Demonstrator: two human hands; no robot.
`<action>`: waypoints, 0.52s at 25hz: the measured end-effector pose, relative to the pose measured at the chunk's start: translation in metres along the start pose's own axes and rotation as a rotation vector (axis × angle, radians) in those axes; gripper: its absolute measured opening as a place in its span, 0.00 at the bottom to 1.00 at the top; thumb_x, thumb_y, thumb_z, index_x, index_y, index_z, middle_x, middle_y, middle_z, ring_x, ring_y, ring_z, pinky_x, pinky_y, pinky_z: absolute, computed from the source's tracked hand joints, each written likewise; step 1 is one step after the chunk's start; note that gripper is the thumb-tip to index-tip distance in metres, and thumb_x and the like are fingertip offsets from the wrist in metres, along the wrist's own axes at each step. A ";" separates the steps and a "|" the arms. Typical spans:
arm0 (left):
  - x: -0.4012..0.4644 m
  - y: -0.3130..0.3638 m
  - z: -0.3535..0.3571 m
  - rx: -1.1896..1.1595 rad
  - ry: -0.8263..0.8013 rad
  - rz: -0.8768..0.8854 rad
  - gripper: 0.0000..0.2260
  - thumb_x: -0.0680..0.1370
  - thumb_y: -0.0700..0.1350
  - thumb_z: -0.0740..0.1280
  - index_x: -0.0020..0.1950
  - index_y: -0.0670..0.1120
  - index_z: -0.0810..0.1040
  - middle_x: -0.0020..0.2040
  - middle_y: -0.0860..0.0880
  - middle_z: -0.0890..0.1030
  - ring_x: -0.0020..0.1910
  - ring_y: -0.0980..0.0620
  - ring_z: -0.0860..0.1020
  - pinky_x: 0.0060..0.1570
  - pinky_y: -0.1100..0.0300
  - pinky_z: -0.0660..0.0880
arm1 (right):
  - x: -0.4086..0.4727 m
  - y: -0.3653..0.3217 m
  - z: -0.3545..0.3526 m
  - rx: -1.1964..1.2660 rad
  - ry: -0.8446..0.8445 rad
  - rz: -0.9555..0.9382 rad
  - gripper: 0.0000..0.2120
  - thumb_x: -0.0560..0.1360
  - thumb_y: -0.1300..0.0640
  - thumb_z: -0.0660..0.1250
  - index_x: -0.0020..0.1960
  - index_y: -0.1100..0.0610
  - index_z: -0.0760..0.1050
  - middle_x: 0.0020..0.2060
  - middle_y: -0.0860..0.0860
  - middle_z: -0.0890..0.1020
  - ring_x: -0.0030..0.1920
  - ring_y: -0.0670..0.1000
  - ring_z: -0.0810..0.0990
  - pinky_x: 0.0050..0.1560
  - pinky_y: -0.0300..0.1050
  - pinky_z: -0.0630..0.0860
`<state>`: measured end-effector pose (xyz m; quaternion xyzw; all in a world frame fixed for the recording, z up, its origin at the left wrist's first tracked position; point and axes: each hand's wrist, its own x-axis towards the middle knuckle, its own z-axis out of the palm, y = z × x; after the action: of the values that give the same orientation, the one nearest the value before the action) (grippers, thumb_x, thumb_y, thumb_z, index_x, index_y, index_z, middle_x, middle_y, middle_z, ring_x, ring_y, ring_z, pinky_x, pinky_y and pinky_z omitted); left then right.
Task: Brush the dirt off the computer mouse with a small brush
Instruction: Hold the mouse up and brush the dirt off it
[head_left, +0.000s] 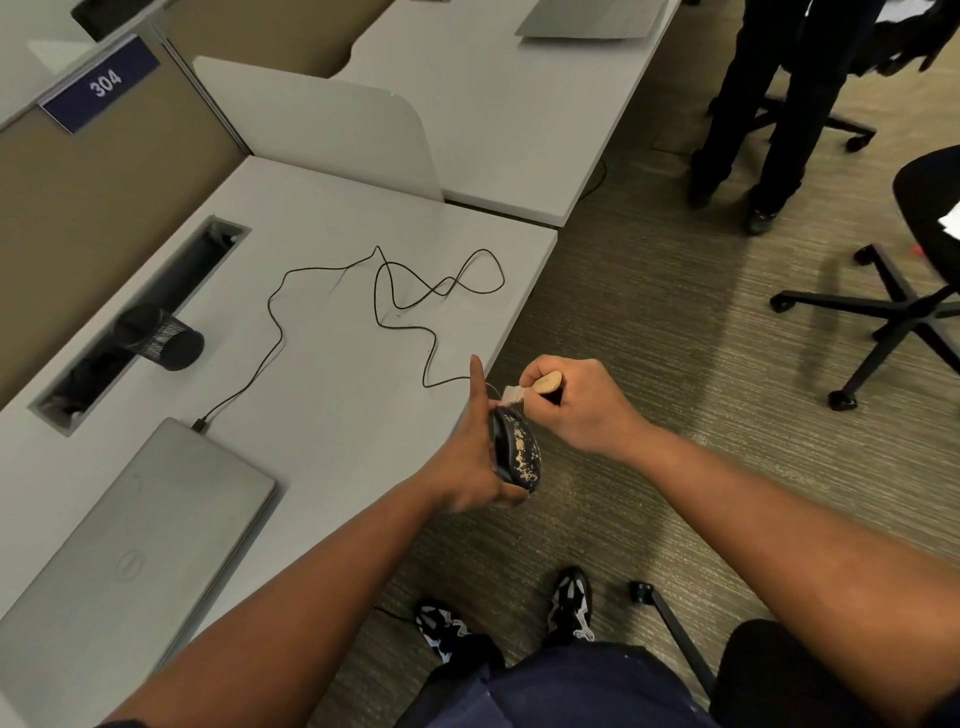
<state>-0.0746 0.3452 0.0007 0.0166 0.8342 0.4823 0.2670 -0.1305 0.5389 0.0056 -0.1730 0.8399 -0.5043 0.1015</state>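
The left hand (470, 457) grips the dirty mouse (517, 451) on edge past the desk (332, 395) rim, forefinger pointing to twelve o'clock. At one o'clock from it, the right hand (574, 402) clenches the brush (535, 388), bristles touching the mouse's top end.

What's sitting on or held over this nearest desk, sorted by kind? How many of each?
Laptops: 1, closed laptop
Computer mice: 1, dirty mouse held in the left hand
Brushes: 1, small brush gripped in the right hand
Cables: 1, loose black cable
Pen cups: 1, black mesh cup lying on its side
Total: 5
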 end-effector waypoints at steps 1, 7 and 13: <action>0.000 0.000 0.000 0.003 0.000 -0.004 0.74 0.66 0.35 0.84 0.70 0.75 0.20 0.78 0.47 0.62 0.69 0.45 0.78 0.64 0.45 0.81 | 0.000 -0.001 0.000 0.021 0.000 0.008 0.02 0.77 0.57 0.71 0.45 0.54 0.82 0.31 0.46 0.81 0.28 0.42 0.74 0.31 0.40 0.71; -0.002 0.004 0.002 0.025 0.021 -0.052 0.75 0.65 0.37 0.85 0.68 0.79 0.22 0.82 0.46 0.57 0.77 0.39 0.70 0.67 0.35 0.76 | 0.001 -0.003 0.003 0.013 0.081 0.148 0.06 0.77 0.55 0.70 0.41 0.51 0.81 0.30 0.45 0.81 0.28 0.41 0.76 0.30 0.35 0.70; 0.001 0.002 0.004 0.030 0.049 -0.048 0.75 0.62 0.40 0.87 0.71 0.77 0.24 0.82 0.48 0.59 0.78 0.39 0.68 0.68 0.33 0.75 | 0.003 0.002 -0.003 0.424 0.074 0.333 0.05 0.80 0.57 0.69 0.48 0.58 0.81 0.37 0.56 0.85 0.37 0.55 0.82 0.39 0.47 0.80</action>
<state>-0.0741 0.3500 0.0003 -0.0114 0.8477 0.4636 0.2575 -0.1342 0.5409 0.0055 0.0112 0.7356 -0.6511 0.1865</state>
